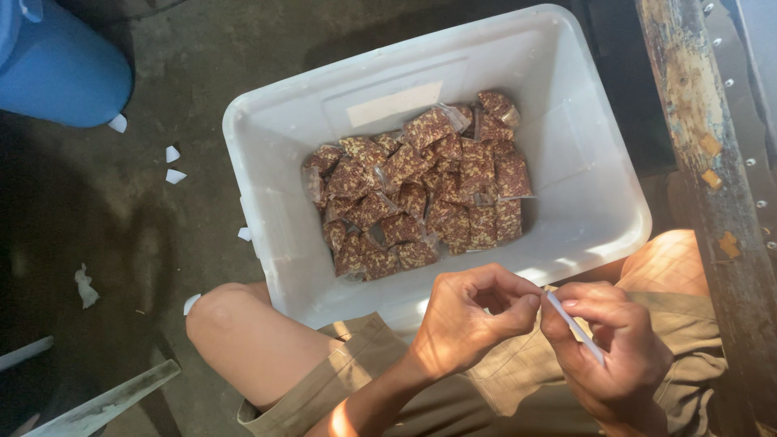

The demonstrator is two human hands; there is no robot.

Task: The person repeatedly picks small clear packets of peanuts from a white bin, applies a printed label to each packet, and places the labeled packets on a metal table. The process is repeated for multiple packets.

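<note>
White strip [575, 328], thin and flat, sits near right, pinched between left hand [465, 324] and right hand [611, 352], both curled closed on it. Beyond, a white tub [583, 202] holds some two dozen red-brown square packets [421, 190].

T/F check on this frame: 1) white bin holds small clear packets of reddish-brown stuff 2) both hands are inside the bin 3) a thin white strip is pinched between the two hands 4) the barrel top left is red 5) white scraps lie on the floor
1) True: the white bin holds a heap of small clear packets with reddish-brown filling.
2) False: the left hand and right hand are over the lap, outside the bin.
3) True: both hands hold a thin white strip.
4) False: the barrel is blue.
5) True: white scraps lie on the floor.
</note>
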